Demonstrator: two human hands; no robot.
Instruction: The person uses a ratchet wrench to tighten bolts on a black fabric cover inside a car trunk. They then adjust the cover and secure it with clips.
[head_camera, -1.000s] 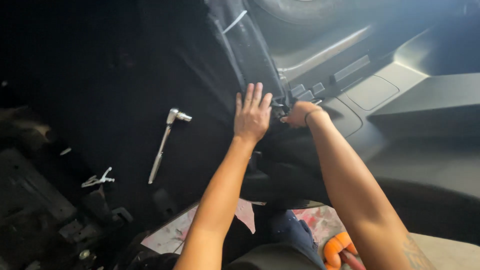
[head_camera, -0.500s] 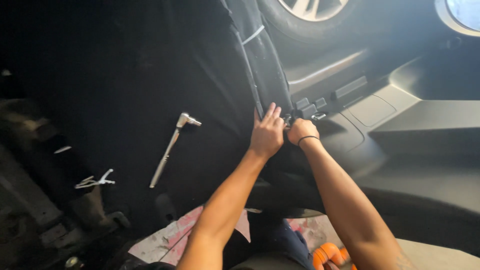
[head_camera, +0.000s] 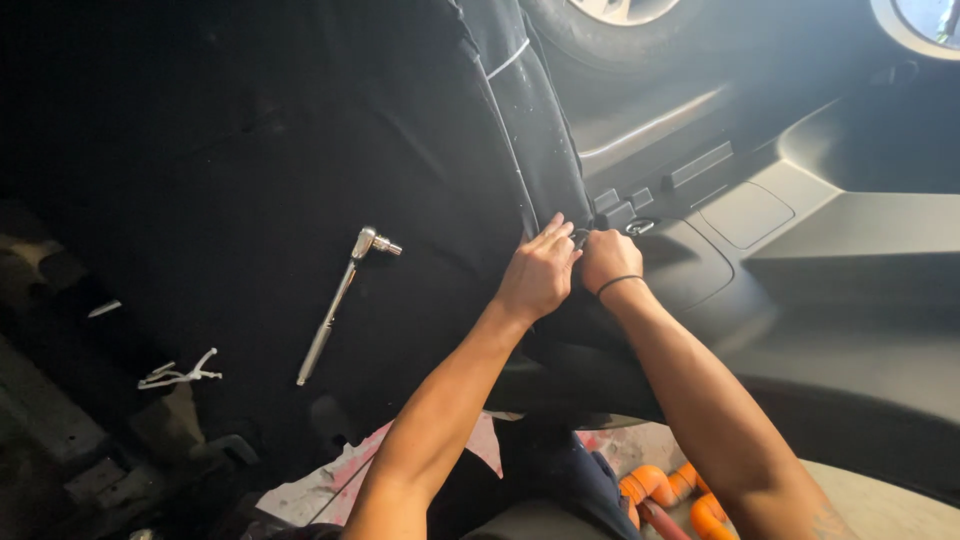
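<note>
My left hand (head_camera: 538, 273) presses on the edge of the black carpet (head_camera: 300, 150) that covers the car floor, fingers bent over its fold. My right hand (head_camera: 607, 258), a thin black band at its wrist, is closed right beside it at the carpet edge, against the grey plastic trim (head_camera: 720, 230). What the right fingers grip is hidden between the two hands. A silver ratchet wrench (head_camera: 340, 300) lies loose on the carpet, well left of both hands.
A white plastic clip (head_camera: 178, 375) lies on the carpet at the lower left. Pink and white paper (head_camera: 340, 475) and an orange hose (head_camera: 665, 490) sit near my knees. A wheel (head_camera: 620, 20) shows at the top.
The view has tilted up and closed in. My left hand slid from lying flat on the carpet to curling at its edge, and both hands now meet there.
</note>
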